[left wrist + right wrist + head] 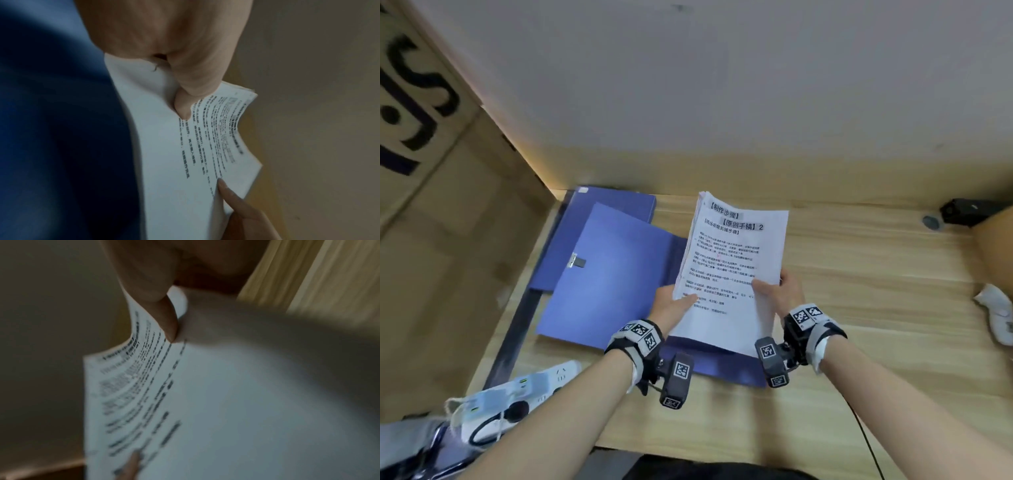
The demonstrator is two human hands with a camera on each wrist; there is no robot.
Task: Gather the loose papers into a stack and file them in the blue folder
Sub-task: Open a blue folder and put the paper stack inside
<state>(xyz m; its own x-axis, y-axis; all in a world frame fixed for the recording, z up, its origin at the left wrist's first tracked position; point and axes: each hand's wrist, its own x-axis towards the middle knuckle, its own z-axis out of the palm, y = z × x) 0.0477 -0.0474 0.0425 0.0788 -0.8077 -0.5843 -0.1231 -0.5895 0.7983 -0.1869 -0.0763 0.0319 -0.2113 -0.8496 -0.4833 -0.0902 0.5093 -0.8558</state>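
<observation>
Head view shows a pale wooden desk (859, 308) running up to a cream wall, with a big cardboard box (431, 205) standing at its left edge. On the desk's left part lies the blue folder (606, 284), flat and open, a metal clip (577, 262) on its inner face; a second blue panel of it shows under the paper near the wrists. Above the folder's right side the stack of printed papers (736, 270) is held off the desk, tilted, its top sheet carrying bold headings and lines of small text, the far corners fanned slightly. A white power strip (517, 394) with plugged cables sits at the near left edge of the desk. A crumpled white thing (996, 308) lies at the desk's right edge, and a small black device (969, 210) sits at the far right by the wall.

Left hand (674, 305) grips the stack's left edge, thumb on the top sheet and fingers beneath. Right hand (780, 291) grips the right edge the same way, thumb pressed on the printed face.
</observation>
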